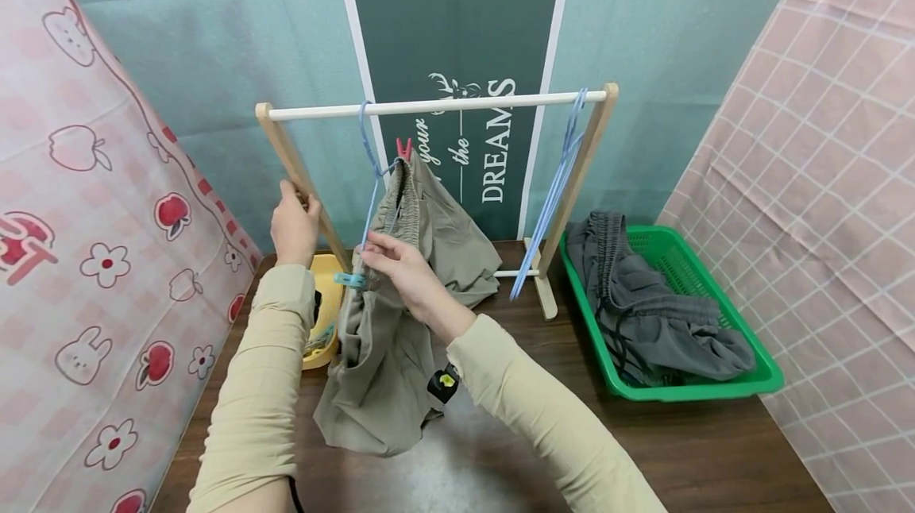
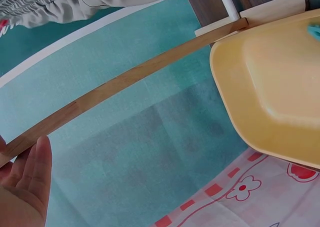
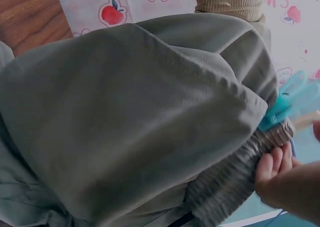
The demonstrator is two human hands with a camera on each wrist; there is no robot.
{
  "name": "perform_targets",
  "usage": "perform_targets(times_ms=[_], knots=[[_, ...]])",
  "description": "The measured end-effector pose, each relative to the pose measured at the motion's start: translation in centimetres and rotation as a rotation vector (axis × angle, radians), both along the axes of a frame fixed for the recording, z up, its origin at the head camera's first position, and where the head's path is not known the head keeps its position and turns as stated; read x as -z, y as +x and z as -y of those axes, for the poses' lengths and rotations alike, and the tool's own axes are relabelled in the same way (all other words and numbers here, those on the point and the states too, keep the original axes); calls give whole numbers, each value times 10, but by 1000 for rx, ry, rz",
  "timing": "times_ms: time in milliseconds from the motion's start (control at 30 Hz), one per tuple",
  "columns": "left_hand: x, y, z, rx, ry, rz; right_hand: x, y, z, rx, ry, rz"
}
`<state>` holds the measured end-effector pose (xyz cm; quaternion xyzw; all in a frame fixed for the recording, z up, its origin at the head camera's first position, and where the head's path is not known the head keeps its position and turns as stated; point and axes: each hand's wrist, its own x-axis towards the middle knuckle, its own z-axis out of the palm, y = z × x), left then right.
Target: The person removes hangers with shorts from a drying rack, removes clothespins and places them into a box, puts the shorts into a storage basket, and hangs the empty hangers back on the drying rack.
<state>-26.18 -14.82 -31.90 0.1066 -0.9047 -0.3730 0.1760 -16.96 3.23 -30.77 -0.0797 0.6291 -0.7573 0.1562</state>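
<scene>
My left hand (image 1: 295, 223) holds the left wooden post (image 2: 100, 94) of a small clothes rack, partway up. Grey-green trousers (image 1: 386, 386) with a gathered elastic waistband (image 3: 225, 192) hang from a blue wire hanger (image 1: 370, 211) hooked over the white rail (image 1: 443, 106). A red clothespin (image 1: 404, 149) fastens the far side of the waistband, and a light blue clothespin (image 1: 349, 280) clips the near side. With its fingertips, my right hand (image 1: 411, 279) pinches the hanger just above the blue clothespin. In the right wrist view, these fingers are beside the waistband, partly cut off by the frame.
Behind the left arm stands a yellow basin (image 2: 235, 107) with clothespins in it. More blue hangers (image 1: 554, 203) hang at the rail's right end. To the right, a green basket (image 1: 700, 394) holds dark grey trousers (image 1: 658, 322). Cloth curtains surround the brown tabletop (image 1: 572, 410).
</scene>
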Motion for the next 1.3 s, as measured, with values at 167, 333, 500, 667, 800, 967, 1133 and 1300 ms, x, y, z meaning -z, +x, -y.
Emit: perform_targets(times_ms=[167, 333, 500, 667, 800, 967, 1133, 1300], knots=[[0, 0, 0, 5, 7, -3, -2, 0, -2, 118, 71, -31], [0, -1, 0, 9, 16, -7, -2, 1, -3, 178, 82, -53], [-1, 0, -3, 11, 20, -8, -2, -1, -6, 171, 61, -59], [-1, 0, -3, 14, 21, -17, -4, -2, -9, 166, 17, -58], [0, 0, -3, 7, 16, -15, -7, -2, -13, 171, -18, -43], [3, -1, -1, 6, 13, -12, -12, -3, -19, 183, -45, -61], [4, -1, -1, 0, 4, -16, -18, -1, -27, 188, -13, -111], [3, -1, -1, -8, -8, -22, -18, 7, -38, 162, 40, -149]])
